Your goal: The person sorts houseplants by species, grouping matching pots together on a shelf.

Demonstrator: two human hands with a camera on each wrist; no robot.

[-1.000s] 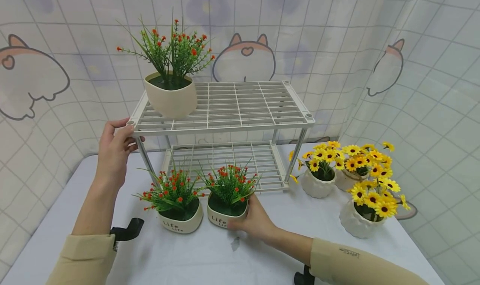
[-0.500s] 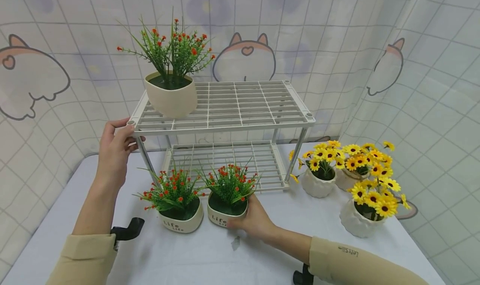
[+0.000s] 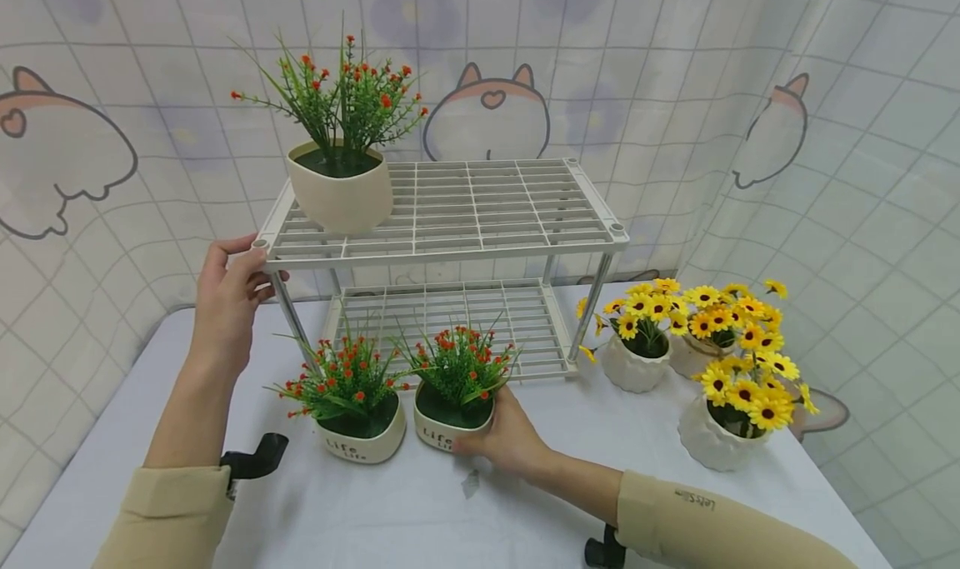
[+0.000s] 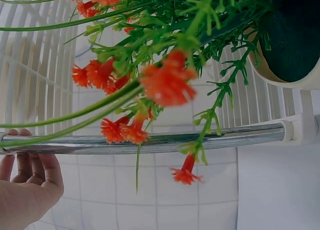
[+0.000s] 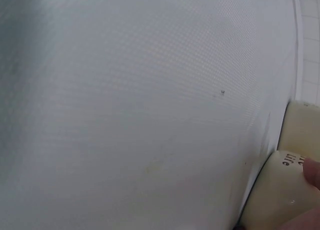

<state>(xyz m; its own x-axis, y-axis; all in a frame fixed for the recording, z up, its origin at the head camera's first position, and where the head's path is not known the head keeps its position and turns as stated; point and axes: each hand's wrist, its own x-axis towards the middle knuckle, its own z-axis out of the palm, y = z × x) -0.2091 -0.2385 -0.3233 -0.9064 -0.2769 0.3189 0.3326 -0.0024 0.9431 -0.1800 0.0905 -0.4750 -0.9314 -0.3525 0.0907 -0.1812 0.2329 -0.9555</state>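
My left hand (image 3: 227,302) grips the front left corner of a white two-tier wire rack (image 3: 450,258). In the left wrist view its fingers (image 4: 52,165) curl at the upper end of the chrome post (image 4: 215,140). With thumb and fingers, my right hand (image 3: 510,437) holds the right side of a cream "Life" pot with red-flowered greenery (image 3: 442,434), upright in front of the lower tier. Left of it stands a matching potted plant (image 3: 367,446). A third red-flowered potted plant (image 3: 341,198) sits on the upper tier's left end. The right wrist view shows only the thumb and part of the hand on the pot (image 5: 277,195).
Three white pots with yellow daisy-like flowers stand right of the rack: one by its post (image 3: 636,367), one behind (image 3: 690,356), one nearer (image 3: 720,440). A white cloth (image 3: 375,519) covers the table. A grid-patterned curtain (image 3: 660,119) hangs behind and at the sides.
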